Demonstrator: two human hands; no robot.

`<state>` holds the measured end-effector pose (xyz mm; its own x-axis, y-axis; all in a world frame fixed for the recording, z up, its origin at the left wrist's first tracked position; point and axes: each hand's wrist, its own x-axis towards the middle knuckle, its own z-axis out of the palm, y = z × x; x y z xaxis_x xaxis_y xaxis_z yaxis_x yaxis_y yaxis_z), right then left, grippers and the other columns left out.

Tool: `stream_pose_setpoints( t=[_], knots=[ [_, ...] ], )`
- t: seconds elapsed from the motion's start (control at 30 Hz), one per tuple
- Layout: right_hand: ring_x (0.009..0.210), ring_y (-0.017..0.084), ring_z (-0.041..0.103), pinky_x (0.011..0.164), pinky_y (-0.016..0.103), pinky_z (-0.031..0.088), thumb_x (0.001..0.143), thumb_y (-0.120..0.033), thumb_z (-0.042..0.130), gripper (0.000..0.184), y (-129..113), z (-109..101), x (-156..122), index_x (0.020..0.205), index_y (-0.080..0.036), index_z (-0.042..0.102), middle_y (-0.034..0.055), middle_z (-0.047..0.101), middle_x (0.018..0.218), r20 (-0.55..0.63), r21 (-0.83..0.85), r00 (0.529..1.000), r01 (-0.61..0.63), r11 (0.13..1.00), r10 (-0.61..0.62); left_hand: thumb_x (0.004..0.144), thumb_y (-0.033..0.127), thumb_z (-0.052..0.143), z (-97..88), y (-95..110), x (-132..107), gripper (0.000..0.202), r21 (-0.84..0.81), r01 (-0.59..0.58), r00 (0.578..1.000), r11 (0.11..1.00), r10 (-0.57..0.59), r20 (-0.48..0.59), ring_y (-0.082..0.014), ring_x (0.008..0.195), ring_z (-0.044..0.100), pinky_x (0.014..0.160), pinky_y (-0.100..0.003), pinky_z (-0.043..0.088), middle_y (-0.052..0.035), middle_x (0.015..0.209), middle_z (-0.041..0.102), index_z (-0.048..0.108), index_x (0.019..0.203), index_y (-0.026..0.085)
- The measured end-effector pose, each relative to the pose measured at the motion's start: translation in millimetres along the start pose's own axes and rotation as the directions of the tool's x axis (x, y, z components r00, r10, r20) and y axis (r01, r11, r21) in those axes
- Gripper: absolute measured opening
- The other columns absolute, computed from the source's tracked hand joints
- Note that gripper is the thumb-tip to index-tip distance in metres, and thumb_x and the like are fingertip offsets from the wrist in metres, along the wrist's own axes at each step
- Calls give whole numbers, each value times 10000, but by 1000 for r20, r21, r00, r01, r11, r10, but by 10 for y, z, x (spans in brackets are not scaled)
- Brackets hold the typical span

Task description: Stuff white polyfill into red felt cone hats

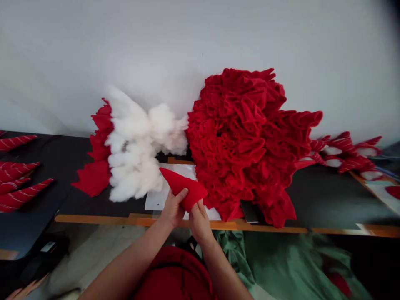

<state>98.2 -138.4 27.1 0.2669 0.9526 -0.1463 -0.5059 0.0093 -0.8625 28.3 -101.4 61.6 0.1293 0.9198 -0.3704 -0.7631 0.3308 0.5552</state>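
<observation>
**Hands:** two, the person's own; the left hand [171,210] and right hand [199,223] sat side by side, just above the near edge of the tabletop.
**Grip:** both hands were closed on one red fabric cone [184,187]; the left fingers [180,196] lay across its side, and the right fingers [197,208] held its wide end.
**Direction:** the tip pointed up and left; the long axis slanted down to the wide end at lower right.
**Near edge:** an orange wooden strip [93,219] ran along the dark tabletop [312,196].
**Below edge:** one green cloth [243,258]; one red cloth [175,275].
**Under cone:** one white sheet [156,201].
**Beside cone:** one white stuffing mound [134,152], near the tip; one red fabric heap [240,141], many pieces, uncountable, just right of the cone.
**Left of stuffing:** several flat red pieces [95,177].
**Left edge:** about five red-and-white striped cones [21,195].
**Right corner:** about five striped cones [346,150] with white ends, overlapping.
**Far edge:** white wall [62,62], with heap and stuffing rising against it.
</observation>
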Motion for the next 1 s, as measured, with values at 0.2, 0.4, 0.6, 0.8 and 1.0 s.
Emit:
stream_pose_setpoints(
  t=[0.2,0.4,0.6,0.8,1.0],
  knots=[
    [1268,187,403,1060,378,331,807,-387,571,271,85,201,-71,1040,-256,611,41,516,1299,-99,-54,987,123,991,-128,593,281,783,-213,241,43,393,-57,-18,997,998,13,-82,-167,740,633,744,-300,475,-37,841,680,594,912,151],
    [966,153,551,905,317,420,818,-354,569,222,136,517,-150,1016,-255,580,16,603,1041,-264,-183,945,146,972,-192,591,242,785,-312,363,-16,501,9,-84,996,996,84,-32,-170,738,632,720,-308,489,-21,837,669,536,1022,188],
    [772,142,596,707,261,479,700,-281,660,130,118,610,-94,815,-248,611,-20,655,819,-233,212,965,-68,975,118,497,155,816,-542,569,-74,693,163,-7,986,987,-20,163,-217,921,624,861,-349,475,-52,1008,670,537,1130,213],
    [584,89,542,550,199,433,637,-272,723,179,179,592,-229,746,-221,591,-52,631,682,-313,215,941,-62,975,129,485,216,824,-714,678,24,543,308,-63,975,949,-8,224,-217,849,633,756,-312,515,-56,908,686,615,982,147],
    [614,105,560,595,228,456,612,-227,717,193,163,713,-288,759,-203,594,-39,648,698,-222,373,958,-90,924,182,512,323,809,-579,553,-21,646,279,-69,956,958,-16,291,-249,914,635,730,-309,536,-117,1079,651,584,1091,144]
  ],
)
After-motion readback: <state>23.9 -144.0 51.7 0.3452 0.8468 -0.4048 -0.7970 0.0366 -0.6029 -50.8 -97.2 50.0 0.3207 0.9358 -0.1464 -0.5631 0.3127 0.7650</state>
